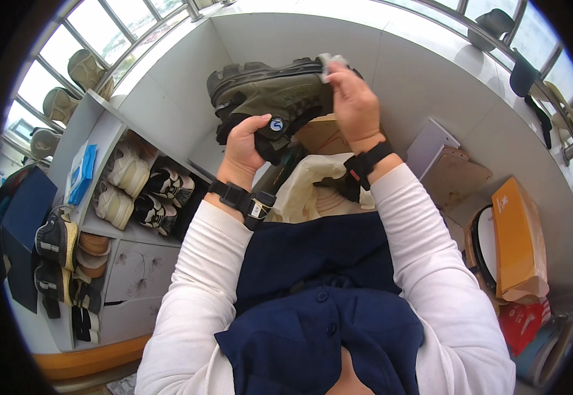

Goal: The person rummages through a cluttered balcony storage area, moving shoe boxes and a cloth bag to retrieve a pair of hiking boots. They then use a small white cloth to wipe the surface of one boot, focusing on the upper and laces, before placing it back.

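Note:
An olive-green shoe (286, 91) with a chunky black lugged sole is held up in front of me, tipped on its side with the sole upward. My left hand (246, 148) grips it by the collar, thumb beside a round white dial (276, 124) bearing a blue mark. Pinched in the fingers of my right hand (355, 106) is a crumpled white tissue or wipe (333, 64), held against the sole's edge at the right end. That hand is slightly blurred. Below the shoe lies an open box lined with cream paper (299, 185), with a dark item (343, 187) partly hidden inside.
A shoe cabinet (136, 269) on the left holds white sneakers (126, 170) and black-and-white sneakers (160, 192). A blue-and-white packet (83, 173) rests on its top. To the right stand an orange box (518, 237) and leaning boards (452, 173). More shoes line the railing (133, 24).

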Action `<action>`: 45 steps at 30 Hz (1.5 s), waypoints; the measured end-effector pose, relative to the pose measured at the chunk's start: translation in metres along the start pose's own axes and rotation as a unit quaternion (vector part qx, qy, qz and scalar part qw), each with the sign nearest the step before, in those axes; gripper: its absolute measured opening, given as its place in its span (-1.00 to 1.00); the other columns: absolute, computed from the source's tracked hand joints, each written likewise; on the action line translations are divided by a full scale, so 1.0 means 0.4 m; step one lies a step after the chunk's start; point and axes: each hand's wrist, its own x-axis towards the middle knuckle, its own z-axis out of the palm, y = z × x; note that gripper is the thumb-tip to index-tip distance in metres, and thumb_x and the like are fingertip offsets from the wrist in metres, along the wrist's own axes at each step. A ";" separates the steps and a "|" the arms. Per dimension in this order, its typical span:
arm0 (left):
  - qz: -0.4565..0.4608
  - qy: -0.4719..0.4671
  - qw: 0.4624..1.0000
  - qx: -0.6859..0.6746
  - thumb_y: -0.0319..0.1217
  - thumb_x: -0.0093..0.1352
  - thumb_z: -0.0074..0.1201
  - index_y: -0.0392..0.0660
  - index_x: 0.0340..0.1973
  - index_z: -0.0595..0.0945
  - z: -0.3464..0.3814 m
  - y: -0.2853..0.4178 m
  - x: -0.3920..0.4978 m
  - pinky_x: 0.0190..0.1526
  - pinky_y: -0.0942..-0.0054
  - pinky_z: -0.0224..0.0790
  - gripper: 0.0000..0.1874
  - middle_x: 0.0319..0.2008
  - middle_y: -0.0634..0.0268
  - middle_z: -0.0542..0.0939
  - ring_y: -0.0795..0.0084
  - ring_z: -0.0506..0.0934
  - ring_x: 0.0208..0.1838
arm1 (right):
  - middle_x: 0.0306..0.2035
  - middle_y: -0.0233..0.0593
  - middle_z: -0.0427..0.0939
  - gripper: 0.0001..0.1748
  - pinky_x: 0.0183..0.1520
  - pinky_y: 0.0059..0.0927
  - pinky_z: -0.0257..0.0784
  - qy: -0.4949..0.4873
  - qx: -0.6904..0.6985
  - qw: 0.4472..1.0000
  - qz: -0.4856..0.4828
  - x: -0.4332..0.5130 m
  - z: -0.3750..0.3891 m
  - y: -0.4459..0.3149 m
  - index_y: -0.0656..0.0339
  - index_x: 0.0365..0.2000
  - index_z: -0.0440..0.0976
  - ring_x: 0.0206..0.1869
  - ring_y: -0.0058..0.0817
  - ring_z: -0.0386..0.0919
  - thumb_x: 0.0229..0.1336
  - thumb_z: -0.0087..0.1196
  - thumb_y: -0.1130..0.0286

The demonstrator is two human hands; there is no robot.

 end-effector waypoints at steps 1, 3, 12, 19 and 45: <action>0.001 0.014 1.000 0.011 -0.57 0.29 -0.04 -0.38 -0.02 0.52 0.003 -0.009 0.000 -0.03 0.23 0.53 -0.66 -0.14 0.02 0.63 0.18 0.63 -0.13 | -0.12 -0.15 0.64 -0.88 0.02 -0.38 0.53 -0.015 0.014 0.999 -0.027 -0.003 0.008 -0.015 0.23 -0.31 0.52 -0.03 -0.24 0.61 0.12 0.10 0.62; -0.005 0.026 0.999 0.022 -0.57 0.29 -0.02 -0.37 -0.04 0.54 0.004 -0.011 0.000 -0.07 0.25 0.54 -0.69 -0.18 0.05 0.64 0.21 0.63 -0.16 | -0.09 -0.23 0.63 -0.84 0.13 -0.27 0.47 -0.067 0.032 0.994 -0.077 -0.011 0.020 -0.028 0.20 -0.32 0.50 -0.04 -0.30 0.60 0.09 0.07 0.67; 0.024 0.047 0.997 0.049 -0.61 0.26 -0.01 -0.37 -0.03 0.53 0.026 0.012 -0.005 -0.03 0.29 0.52 -0.67 -0.16 0.06 0.64 0.20 0.62 -0.14 | -0.36 -0.18 0.62 -0.87 0.05 -0.20 0.45 -0.130 -0.294 0.936 0.144 -0.034 -0.082 0.169 0.15 -0.41 0.56 -0.24 -0.19 0.57 0.13 -0.01 0.46; 0.016 0.011 0.990 0.137 -0.63 0.23 0.09 -0.32 0.01 0.53 0.038 -0.026 -0.003 0.00 0.32 0.50 -0.61 -0.12 0.13 0.63 0.25 0.61 -0.11 | -0.21 -0.15 0.64 -0.95 -0.13 -0.30 0.54 0.023 -0.046 0.994 0.100 0.015 -0.020 0.024 0.21 -0.34 0.53 -0.17 -0.17 0.62 0.16 0.09 0.51; 0.047 0.037 0.987 0.146 -0.57 0.30 0.08 -0.26 -0.02 0.55 0.042 -0.032 0.000 0.01 0.35 0.48 -0.69 -0.09 0.20 0.61 0.35 0.58 -0.07 | -0.29 -0.16 0.63 -0.84 -0.22 -0.47 0.50 -0.182 0.035 0.945 0.270 -0.040 0.017 0.067 0.37 -0.30 0.59 -0.34 -0.50 0.58 0.07 0.17 0.52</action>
